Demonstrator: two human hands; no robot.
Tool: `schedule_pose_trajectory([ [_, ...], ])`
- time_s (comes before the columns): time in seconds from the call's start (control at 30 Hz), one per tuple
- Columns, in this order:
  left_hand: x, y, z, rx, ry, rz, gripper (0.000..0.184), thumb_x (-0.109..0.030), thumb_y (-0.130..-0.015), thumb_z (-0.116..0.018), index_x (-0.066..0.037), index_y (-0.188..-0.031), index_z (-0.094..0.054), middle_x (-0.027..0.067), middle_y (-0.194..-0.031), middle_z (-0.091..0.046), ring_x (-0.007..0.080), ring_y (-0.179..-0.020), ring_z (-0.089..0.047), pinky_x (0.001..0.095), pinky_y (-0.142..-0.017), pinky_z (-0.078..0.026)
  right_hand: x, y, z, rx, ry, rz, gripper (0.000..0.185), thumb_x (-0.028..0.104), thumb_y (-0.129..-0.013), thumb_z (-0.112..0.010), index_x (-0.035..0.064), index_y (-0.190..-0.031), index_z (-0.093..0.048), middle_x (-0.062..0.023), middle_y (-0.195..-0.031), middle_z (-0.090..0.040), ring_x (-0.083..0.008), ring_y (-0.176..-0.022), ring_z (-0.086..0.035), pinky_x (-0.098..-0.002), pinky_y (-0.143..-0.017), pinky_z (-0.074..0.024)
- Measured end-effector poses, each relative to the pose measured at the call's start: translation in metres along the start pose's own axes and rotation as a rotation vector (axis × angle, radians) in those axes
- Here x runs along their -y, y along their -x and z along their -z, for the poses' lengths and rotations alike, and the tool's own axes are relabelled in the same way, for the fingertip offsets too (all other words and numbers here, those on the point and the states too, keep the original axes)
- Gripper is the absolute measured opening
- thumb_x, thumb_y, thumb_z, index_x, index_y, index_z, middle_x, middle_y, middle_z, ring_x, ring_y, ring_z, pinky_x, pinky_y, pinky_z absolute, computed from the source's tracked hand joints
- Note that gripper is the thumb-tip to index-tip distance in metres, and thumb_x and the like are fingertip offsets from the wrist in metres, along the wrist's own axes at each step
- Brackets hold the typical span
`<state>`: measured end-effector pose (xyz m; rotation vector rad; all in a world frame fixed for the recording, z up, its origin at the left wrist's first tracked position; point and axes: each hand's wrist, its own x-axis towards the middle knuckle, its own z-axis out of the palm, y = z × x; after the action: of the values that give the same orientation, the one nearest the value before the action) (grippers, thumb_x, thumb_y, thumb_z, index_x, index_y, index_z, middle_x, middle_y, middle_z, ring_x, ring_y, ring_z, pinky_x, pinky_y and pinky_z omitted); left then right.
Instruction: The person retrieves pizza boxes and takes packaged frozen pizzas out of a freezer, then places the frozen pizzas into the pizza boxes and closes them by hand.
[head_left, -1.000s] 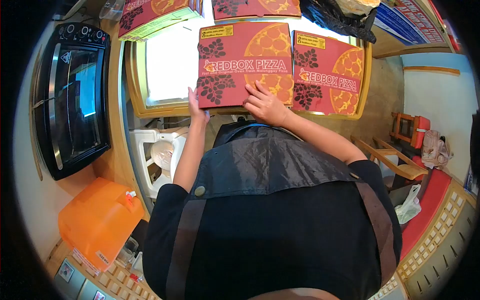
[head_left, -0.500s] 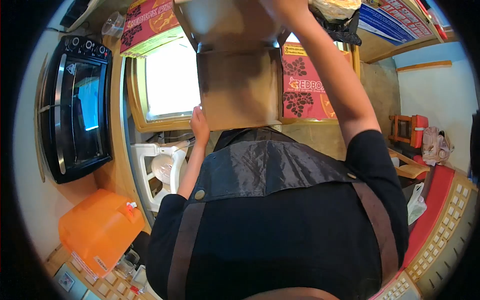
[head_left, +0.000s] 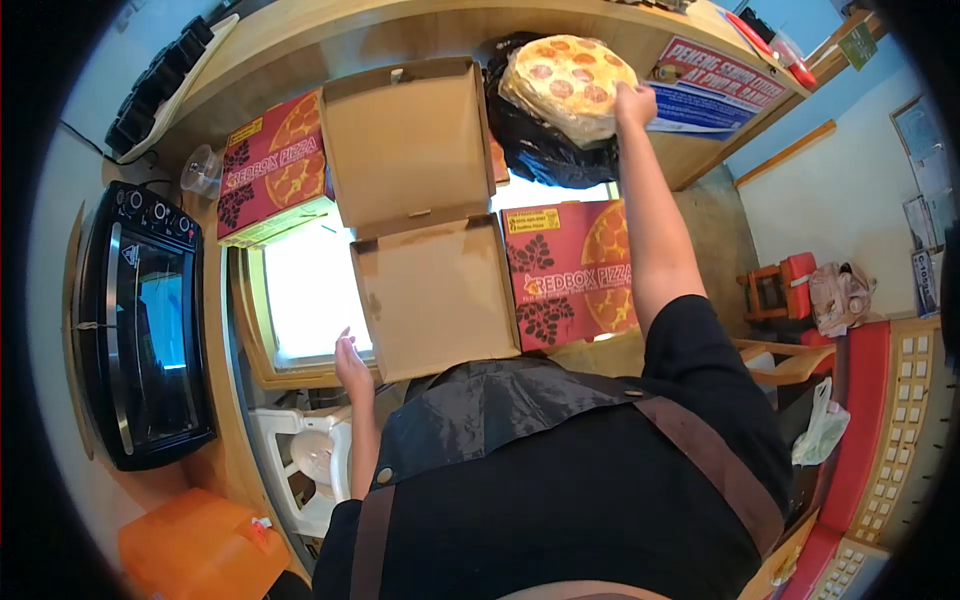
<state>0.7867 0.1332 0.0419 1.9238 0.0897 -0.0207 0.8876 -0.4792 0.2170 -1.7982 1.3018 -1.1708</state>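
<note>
The pizza stack lies just left of the right fingers, which pinch its edge — the left fingers, loosely open, hang beside the open box.

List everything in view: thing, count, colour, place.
open pizza box: 1, brown inside, front centre
closed pizza boxes: at least 2, red, either side of it
pizzas: stack, count unclear, yellow, upper right
crumpled bag: 1, black, under pizzas
lit panel: 1, white, beneath boxes
oven: 1, black, left
container: 1, orange, lower left
plastic seat: 1, white, lower left
poster: 1, red-white-blue, upper right
backpack: 1, pinkish, right
bench: red, far right
small edge items: unclear
apron: 1, black, on person
left hand: 1, bare, by open box's left edge
right hand: 1, bare, at pizzas' edge
</note>
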Motion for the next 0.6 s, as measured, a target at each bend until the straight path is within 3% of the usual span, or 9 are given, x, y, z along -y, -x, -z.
schedule_pose_trajectory([
  [0.03, 0.000, -0.006, 0.001, 0.005, 0.002, 0.012, 0.041, -0.030, -0.098, -0.032, 0.000, -0.118, -0.051, 0.0136, -0.108, -0.056, 0.0223, -0.101, -0.053, 0.0343, -0.090, -0.039, 0.002, -0.011, 0.006, 0.142, 0.165, -0.130, 0.054, 0.033, -0.062, -0.073, -0.0050, -0.100, -0.061, -0.0240, -0.105, -0.060, -0.0378, -0.098, -0.058, -0.0391, -0.085, -0.0474],
  [0.1, -0.016, -0.012, -0.004, 0.032, -0.072, -0.014, 0.042, -0.032, -0.098, -0.033, -0.001, -0.117, -0.052, 0.0144, -0.107, -0.057, 0.0232, -0.102, -0.053, 0.0345, -0.089, -0.040, -0.013, -0.033, -0.006, 0.233, 0.188, -0.248, 0.068, 0.038, -0.059, -0.077, -0.0058, -0.107, -0.058, -0.0223, -0.112, -0.057, -0.0343, -0.101, -0.057, -0.0392, -0.082, -0.0494],
  [0.2, -0.022, -0.019, -0.012, 0.035, -0.166, -0.147, 0.041, -0.032, -0.097, -0.034, -0.001, -0.116, -0.053, 0.0148, -0.107, -0.057, 0.0239, -0.101, -0.054, 0.0347, -0.088, -0.040, -0.022, -0.047, -0.015, 0.419, -0.017, -0.426, 0.076, 0.041, -0.057, -0.079, -0.0041, -0.114, -0.055, -0.0196, -0.120, -0.053, -0.0294, -0.103, -0.056, -0.0425, -0.077, -0.0512],
  [0.37, -0.029, -0.023, -0.018, 0.021, -0.250, -0.140, 0.036, -0.028, -0.097, -0.036, -0.002, -0.113, -0.055, 0.0152, -0.106, -0.057, 0.0247, -0.101, -0.054, 0.0340, -0.087, -0.041, -0.014, -0.061, -0.020, 0.563, 0.111, -0.414, 0.071, 0.033, -0.055, -0.081, 0.0001, -0.112, -0.057, -0.0144, -0.120, -0.052, -0.0251, -0.098, -0.055, -0.0397, -0.065, -0.0490],
  [0.43, -0.035, -0.019, -0.021, 0.029, -0.219, -0.108, 0.035, -0.027, -0.096, -0.037, -0.002, -0.112, -0.056, 0.0151, -0.106, -0.057, 0.0247, -0.101, -0.054, 0.0336, -0.087, -0.041, -0.010, -0.056, -0.011, 0.625, -0.062, -0.506, 0.063, 0.029, -0.054, -0.081, 0.0030, -0.107, -0.059, -0.0148, -0.115, -0.053, -0.0243, -0.094, -0.055, -0.0370, -0.059, -0.0463],
  [0.53, -0.045, -0.011, -0.021, 0.038, -0.208, -0.092, 0.035, -0.027, -0.096, -0.037, -0.002, -0.112, -0.056, 0.0148, -0.106, -0.057, 0.0247, -0.101, -0.054, 0.0337, -0.087, -0.041, -0.012, -0.056, -0.016, 0.598, -0.064, -0.512, 0.057, 0.026, -0.054, -0.080, 0.0066, -0.103, -0.060, -0.0134, -0.101, -0.058, -0.0230, -0.076, -0.056, -0.0336, -0.051, -0.0413],
  [0.6, -0.045, -0.011, -0.021, 0.016, -0.211, -0.092, 0.035, -0.027, -0.096, -0.037, -0.002, -0.112, -0.056, 0.0147, -0.106, -0.057, 0.0247, -0.102, -0.054, 0.0340, -0.087, -0.040, -0.002, -0.045, -0.002, 0.662, -0.158, -0.567, 0.055, 0.031, -0.056, -0.079, 0.0124, -0.103, -0.057, -0.0076, -0.095, -0.058, -0.0202, -0.077, -0.055, -0.0328, -0.059, -0.0393],
])
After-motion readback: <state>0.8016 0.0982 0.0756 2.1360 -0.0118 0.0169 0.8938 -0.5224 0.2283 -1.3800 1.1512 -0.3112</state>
